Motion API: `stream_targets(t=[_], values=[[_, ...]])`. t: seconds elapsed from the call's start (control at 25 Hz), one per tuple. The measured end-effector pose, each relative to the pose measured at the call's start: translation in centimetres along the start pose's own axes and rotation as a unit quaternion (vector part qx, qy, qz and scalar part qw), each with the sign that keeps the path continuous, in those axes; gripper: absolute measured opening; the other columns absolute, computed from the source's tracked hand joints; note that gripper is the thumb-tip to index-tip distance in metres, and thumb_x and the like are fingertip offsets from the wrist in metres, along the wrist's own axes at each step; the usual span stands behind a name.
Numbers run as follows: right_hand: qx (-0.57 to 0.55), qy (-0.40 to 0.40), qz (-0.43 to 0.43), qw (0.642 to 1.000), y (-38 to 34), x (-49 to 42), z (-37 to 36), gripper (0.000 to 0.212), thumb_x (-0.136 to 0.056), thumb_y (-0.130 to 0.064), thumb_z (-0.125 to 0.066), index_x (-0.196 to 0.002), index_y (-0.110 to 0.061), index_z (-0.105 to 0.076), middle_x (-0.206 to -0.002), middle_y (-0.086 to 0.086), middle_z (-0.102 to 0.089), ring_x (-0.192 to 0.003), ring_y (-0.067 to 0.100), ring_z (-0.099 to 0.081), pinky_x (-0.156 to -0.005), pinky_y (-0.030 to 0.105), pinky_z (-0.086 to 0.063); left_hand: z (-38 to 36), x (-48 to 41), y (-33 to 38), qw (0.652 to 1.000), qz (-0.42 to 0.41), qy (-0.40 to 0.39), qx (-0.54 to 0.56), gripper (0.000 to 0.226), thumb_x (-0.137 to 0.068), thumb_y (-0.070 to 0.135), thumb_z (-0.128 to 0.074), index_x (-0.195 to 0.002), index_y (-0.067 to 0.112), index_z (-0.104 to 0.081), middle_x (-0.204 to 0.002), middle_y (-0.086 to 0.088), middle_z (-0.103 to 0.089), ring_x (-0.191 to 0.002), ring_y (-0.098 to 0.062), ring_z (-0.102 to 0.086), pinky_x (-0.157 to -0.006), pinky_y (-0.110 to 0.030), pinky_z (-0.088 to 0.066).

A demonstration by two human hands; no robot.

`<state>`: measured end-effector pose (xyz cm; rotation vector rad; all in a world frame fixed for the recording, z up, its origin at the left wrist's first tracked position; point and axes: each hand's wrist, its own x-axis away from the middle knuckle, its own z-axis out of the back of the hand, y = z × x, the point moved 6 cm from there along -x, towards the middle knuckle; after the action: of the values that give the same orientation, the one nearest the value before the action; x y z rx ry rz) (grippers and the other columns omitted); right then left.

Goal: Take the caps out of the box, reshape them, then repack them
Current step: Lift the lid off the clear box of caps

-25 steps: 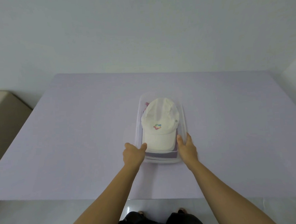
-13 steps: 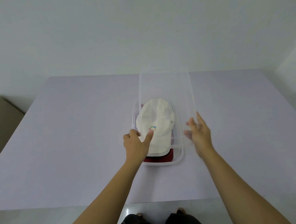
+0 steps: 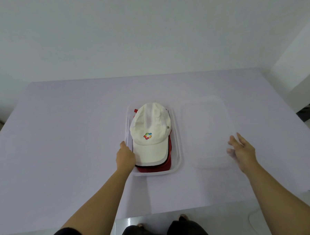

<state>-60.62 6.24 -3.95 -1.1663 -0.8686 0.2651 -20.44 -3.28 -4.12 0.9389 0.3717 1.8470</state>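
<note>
Left hand (image 3: 125, 157) curled; right hand (image 3: 243, 149) fingers spread.

a clear plastic box (image 3: 177, 152) sat open mid-tabletop, its lid (image 3: 208, 132) flat just right. inside, a white cap (image 3: 149, 135) with multicoloured logo topped a red cap (image 3: 166, 163), brims toward the person.

Soft even indoor light, faint shadows, wide-angle bending at edges, right hand (image 3: 242, 151) slightly motion-blurred

red cap (image 3: 166, 164): mostly hidden under white cap (image 3: 150, 133); right hand (image 3: 243, 151) fingers blurred; forearms cut off, lower frame edge.
</note>
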Motion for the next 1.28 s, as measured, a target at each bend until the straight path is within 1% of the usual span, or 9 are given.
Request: stream_targets(t=[0.2, 0.28, 0.36, 0.44, 0.52, 0.76, 0.88, 1.04, 1.28], values=[[0.079, -0.050, 0.021, 0.995, 0.7, -1.1, -1.6, 0.055, -0.090, -0.021, -0.061, -0.141, -0.017, -0.040, -0.102, 0.009, -0.061, -0.065, 0.013, -0.055, -0.055, 0.014, -0.054, -0.1, 0.0, 0.0, 1.000, 0.002, 0.001, -0.022, 0.047, -0.099, 0.009, -0.031, -0.146, 0.009, -0.023, -0.118, -0.023, -0.054, -0.100, -0.035, -0.054, -0.085, -0.043, -0.047], [0.106, -0.052, 0.041, 0.992, 0.7, -1.8, -2.5, 0.055, -0.091, -0.026, -0.059, -0.142, -0.020, -0.039, -0.108, 0.010, -0.062, -0.071, 0.016, -0.058, -0.066, 0.022, -0.057, -0.1, 0.0, 0.1, 1.000, -0.002, -0.001, -0.027, 0.048, -0.099, 0.010, -0.031, -0.146, 0.010, -0.022, -0.120, -0.023, -0.054, -0.104, -0.036, -0.054, -0.085, -0.042, -0.047], [0.200, -0.047, 0.065, 0.976, 0.9, -2.4, -3.0, 0.053, -0.093, -0.033, -0.055, -0.142, -0.023, -0.038, -0.128, 0.015, -0.057, -0.098, 0.025, -0.061, -0.093, 0.038, -0.050, -0.1, 0.0, 0.1, 0.999, -0.005, -0.006, -0.034, 0.048, -0.099, 0.009, -0.031, -0.147, 0.010, -0.022, -0.121, -0.023, -0.054, -0.106, -0.037, -0.054, -0.085, -0.041, -0.047], [0.299, -0.039, 0.075, 0.950, 1.2, -2.9, -3.3, 0.052, -0.095, -0.032, -0.051, -0.143, -0.017, -0.037, -0.139, 0.018, -0.047, -0.125, 0.032, -0.048, -0.106, 0.040, -0.036, 0.0, 0.0, 0.2, 0.999, -0.007, -0.008, -0.036, 0.047, -0.099, 0.008, -0.031, -0.145, 0.008, -0.024, -0.120, -0.022, -0.054, -0.100, -0.034, -0.054, -0.082, -0.040, -0.047], [0.353, -0.033, 0.074, 0.932, 1.6, -3.6, -3.6, 0.054, -0.095, -0.029, -0.051, -0.144, -0.010, -0.036, -0.143, 0.023, -0.041, -0.130, 0.036, -0.043, -0.107, 0.040, -0.034, 0.0, 0.0, 0.2, 1.000, -0.005, -0.007, -0.029, 0.044, -0.099, 0.007, -0.032, -0.142, 0.006, -0.027, -0.118, -0.022, -0.055, -0.095, -0.033, -0.053, -0.080, -0.039, -0.046], [0.505, -0.029, 0.062, 0.860, 3.2, -4.5, -4.2, 0.053, -0.098, -0.026, -0.046, -0.142, 0.000, -0.034, -0.143, 0.027, -0.039, -0.130, 0.040, -0.040, -0.105, 0.043, -0.035, -0.3, -0.1, 0.4, 1.000, -0.006, -0.013, -0.023, 0.043, -0.096, 0.001, -0.030, -0.139, 0.004, -0.030, -0.128, -0.019, -0.053, -0.113, -0.035, -0.052, -0.079, -0.033, -0.040], [0.541, -0.035, 0.075, 0.837, 3.6, -4.3, -4.6, 0.048, -0.099, -0.019, -0.043, -0.138, 0.006, -0.035, -0.138, 0.029, -0.041, -0.127, 0.042, -0.042, -0.102, 0.041, -0.036, -0.2, -0.2, 0.1, 1.000, -0.006, -0.010, -0.021, 0.041, -0.096, 0.002, -0.030, -0.137, 0.003, -0.031, -0.127, -0.020, -0.053, -0.107, -0.033, -0.052, -0.081, -0.035, -0.040], [0.537, -0.043, 0.058, 0.840, 3.8, -4.0, -4.9, 0.055, -0.097, -0.018, -0.046, -0.143, 0.003, -0.026, -0.143, 0.028, -0.036, -0.130, 0.041, -0.039, -0.104, 0.041, -0.034, -0.3, -0.4, 0.0, 1.000, -0.010, -0.004, -0.027, 0.039, -0.096, 0.003, -0.034, -0.135, 0.002, -0.032, -0.114, -0.021, -0.056, -0.089, -0.028, -0.049, -0.076, -0.036, -0.043], [0.463, -0.082, 0.070, 0.880, 4.8, -2.7, -5.1, 0.068, -0.095, -0.008, -0.046, -0.149, -0.004, -0.007, -0.158, 0.014, -0.012, -0.143, 0.032, -0.021, -0.115, 0.033, -0.017, -0.5, -0.6, -0.1, 1.000, -0.009, 0.002, -0.029, 0.042, -0.097, 0.004, -0.035, -0.139, 0.003, -0.029, -0.116, -0.022, -0.056, -0.093, -0.031, -0.052, -0.078, -0.036, -0.044]])
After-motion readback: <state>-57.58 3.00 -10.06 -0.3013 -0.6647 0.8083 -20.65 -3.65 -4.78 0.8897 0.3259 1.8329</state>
